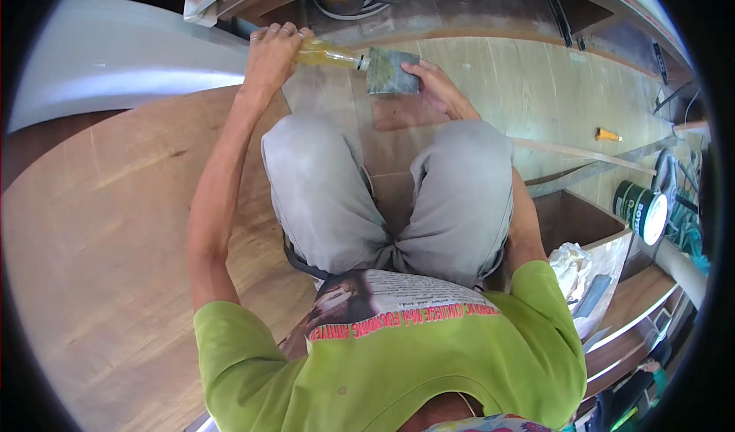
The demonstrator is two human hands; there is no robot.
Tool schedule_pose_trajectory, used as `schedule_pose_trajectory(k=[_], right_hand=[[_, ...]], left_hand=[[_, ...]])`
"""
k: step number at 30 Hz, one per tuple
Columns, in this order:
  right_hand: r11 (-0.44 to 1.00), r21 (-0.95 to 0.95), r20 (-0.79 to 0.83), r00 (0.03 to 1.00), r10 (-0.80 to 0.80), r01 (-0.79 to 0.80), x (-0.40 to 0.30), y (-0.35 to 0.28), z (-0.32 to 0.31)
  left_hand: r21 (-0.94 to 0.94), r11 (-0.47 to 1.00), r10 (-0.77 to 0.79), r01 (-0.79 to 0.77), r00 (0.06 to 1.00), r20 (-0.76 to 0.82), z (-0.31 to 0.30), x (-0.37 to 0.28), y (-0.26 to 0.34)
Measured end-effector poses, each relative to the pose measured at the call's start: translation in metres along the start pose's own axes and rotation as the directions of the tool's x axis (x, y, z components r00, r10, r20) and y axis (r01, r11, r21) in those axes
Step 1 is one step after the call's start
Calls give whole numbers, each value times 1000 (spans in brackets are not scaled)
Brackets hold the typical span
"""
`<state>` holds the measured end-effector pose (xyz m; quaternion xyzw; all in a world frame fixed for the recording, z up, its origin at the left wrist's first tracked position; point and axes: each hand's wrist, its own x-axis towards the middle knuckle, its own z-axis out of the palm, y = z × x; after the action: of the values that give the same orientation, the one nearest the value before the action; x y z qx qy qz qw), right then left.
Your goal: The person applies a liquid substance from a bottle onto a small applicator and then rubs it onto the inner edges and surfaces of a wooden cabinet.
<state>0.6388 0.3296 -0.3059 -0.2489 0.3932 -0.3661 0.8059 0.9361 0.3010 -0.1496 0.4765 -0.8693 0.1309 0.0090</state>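
My left hand [278, 53] is closed around a bottle [328, 53] of yellowish liquid, tipped on its side with its neck pointing right. The bottle's mouth meets the left edge of a square grey-green pad or sheet [393, 70], its surface partly darkened. My right hand [433, 84] grips that pad at its right edge, thumb on top. Both hands are beyond my knees, above the floor. A reddish-brown flat piece [402, 113] lies on the floor below the pad. Whether liquid is flowing cannot be told.
A large wooden panel [115, 248] stretches along my left. An open wooden cabinet [459, 7] stands ahead. To the right are a yellow tube or bottle [607, 134], a thin wooden strip [585, 155], a paint can [640, 211] and an open wooden box [574, 216]. Part of another person shows lower right.
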Motion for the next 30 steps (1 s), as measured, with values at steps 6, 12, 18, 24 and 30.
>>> schedule_pose_trajectory(k=[6,12,18,24,30], right_hand=[[999,39,13,1000,-26,25,5,2,-4],[998,34,12,999,-44,43,9,3,-6],[999,29,20,999,-34,34,6,-4,2],[998,21,31,998,-57,56,8,-4,2],[998,8,39,997,-67,67,6,-6,5]], left_hand=[[30,999,15,-15,1000,15,-2,10,1],[66,998,19,-21,999,29,-3,17,-1],[43,999,3,-4,1000,19,-3,15,-2],[62,998,9,-10,1000,22,0,15,-4],[49,999,-6,4,999,43,2,13,-7]])
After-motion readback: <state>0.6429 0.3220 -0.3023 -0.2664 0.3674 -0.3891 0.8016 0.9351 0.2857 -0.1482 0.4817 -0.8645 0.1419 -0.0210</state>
